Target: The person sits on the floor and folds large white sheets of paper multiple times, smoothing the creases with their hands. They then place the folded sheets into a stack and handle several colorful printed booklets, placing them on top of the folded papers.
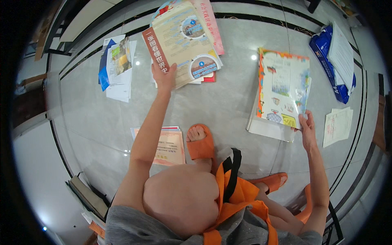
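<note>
My left hand (164, 78) grips the lower left corner of a beige printed booklet (183, 46) with a brown side strip and round pictures. The booklet lies over a pile of papers, a pink sheet (211, 30) showing at its right. My right hand (307, 127) pinches the lower right corner of a colourful illustrated sheet (281, 88), apparently in a glossy clear sleeve, thumb on top. Beneath that sheet, white paper (269, 128) sticks out at the lower left. My right fingers are partly hidden under the sheet.
Around me on the grey tiled floor (214, 104) lie several papers (119, 82) at the left, an orange-bordered certificate (170, 147) by my slippered foot, a blue A4 paper wrapper (329, 61) with white sheets, and slips (338, 127) at the right. An orange bag (242, 186) hangs at my lap.
</note>
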A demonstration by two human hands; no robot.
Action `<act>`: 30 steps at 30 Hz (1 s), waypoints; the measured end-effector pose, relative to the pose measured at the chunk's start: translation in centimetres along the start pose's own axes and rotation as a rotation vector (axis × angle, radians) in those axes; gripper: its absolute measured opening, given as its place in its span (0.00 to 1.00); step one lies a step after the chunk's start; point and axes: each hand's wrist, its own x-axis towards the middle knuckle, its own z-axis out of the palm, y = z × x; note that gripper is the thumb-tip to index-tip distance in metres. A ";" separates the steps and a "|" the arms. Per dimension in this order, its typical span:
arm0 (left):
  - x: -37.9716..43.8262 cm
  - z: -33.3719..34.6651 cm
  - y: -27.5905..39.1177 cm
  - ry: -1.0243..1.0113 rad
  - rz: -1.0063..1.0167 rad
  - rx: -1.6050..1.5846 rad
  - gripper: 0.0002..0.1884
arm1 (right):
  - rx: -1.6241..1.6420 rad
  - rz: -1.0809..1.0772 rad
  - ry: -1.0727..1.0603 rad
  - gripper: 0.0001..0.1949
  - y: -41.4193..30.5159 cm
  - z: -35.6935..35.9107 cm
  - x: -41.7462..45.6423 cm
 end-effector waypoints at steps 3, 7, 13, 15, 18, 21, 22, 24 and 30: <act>1.8 -0.3 -2.3 -0.076 -0.069 -0.057 0.31 | -0.064 0.039 0.061 0.17 3.9 -1.6 -0.7; 2.9 -0.8 -3.2 -0.062 -0.160 -0.069 0.42 | 0.062 0.053 0.040 0.17 5.0 -2.3 -1.0; 0.8 -0.9 2.8 0.081 0.215 0.291 0.44 | 0.039 0.121 0.098 0.16 4.0 -1.2 -1.2; -1.4 0.2 6.9 0.019 0.364 0.080 0.41 | 0.031 0.128 0.111 0.16 3.4 -0.5 -1.3; -7.3 2.8 14.2 -0.477 -0.115 -0.497 0.43 | 0.107 0.060 0.071 0.15 1.7 0.4 -2.0; -12.5 4.0 20.9 -0.941 -0.508 -0.560 0.44 | 0.213 0.038 0.086 0.15 -0.4 2.1 -3.1; -12.9 4.4 22.5 -1.120 -0.683 -0.598 0.42 | 0.263 -0.003 0.057 0.15 -1.1 2.8 -3.4; -12.6 4.0 24.5 -1.335 -0.867 -0.757 0.39 | 0.213 -0.015 0.075 0.16 -2.5 3.9 -3.6; -11.1 2.8 25.9 -1.458 -0.618 -0.754 0.26 | 0.122 -0.232 0.114 0.17 -5.6 6.1 -4.2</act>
